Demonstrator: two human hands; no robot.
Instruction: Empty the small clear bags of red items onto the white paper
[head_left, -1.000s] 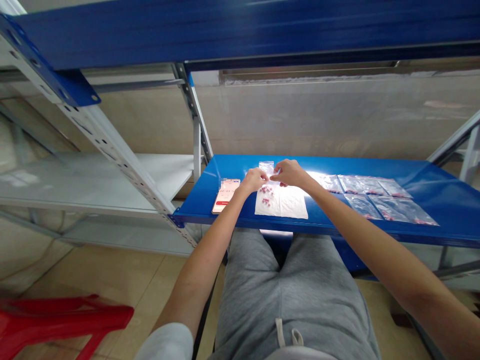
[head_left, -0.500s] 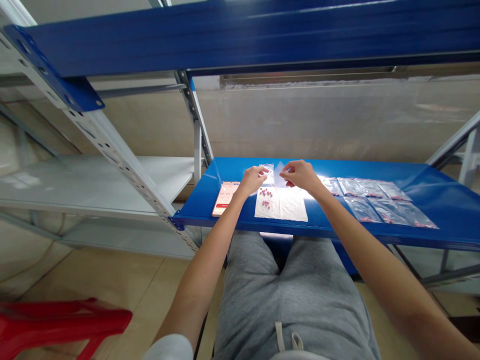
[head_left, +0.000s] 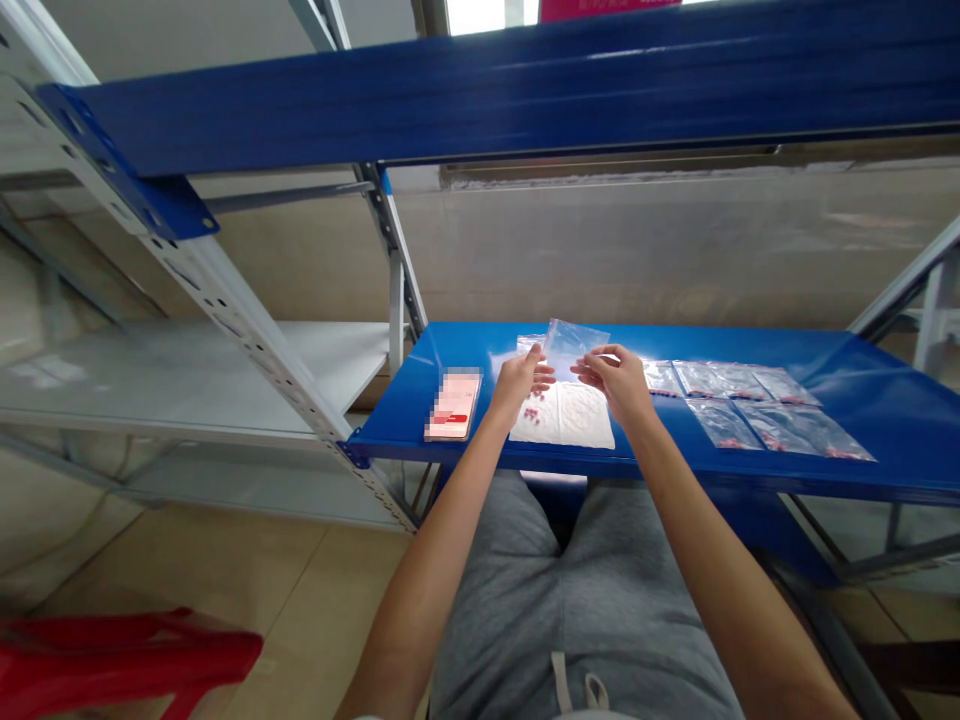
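Observation:
A clear plastic bag (head_left: pixel 574 340) is raised above the back of a white sheet (head_left: pixel 581 418). My right hand (head_left: pixel 618 380) pinches it near its lower right edge. At the bag's left side is my left hand (head_left: pixel 517 382), thumb up and fingers apart; whether its fingertips touch the bag is hard to see. Small red pieces (head_left: pixel 532 415) lie on the left half of the sheet, some hidden behind my left fingers. Behind that hand, another clear bag (head_left: pixel 529 343) rests on the blue shelf (head_left: pixel 480 340).
A phone (head_left: pixel 454 405) lies left of the sheet. To the right, several flat clear bags (head_left: pixel 772 420) with red pieces lie in two rows. A blue beam (head_left: pixel 480 95) crosses above the shelf. A red plastic stool (head_left: pixel 127 660) stands at the lower left.
The plastic bag has turned and spread wider between my hands. My left hand has opened its fingers and moved slightly right; my right hand has shifted a little right and lower.

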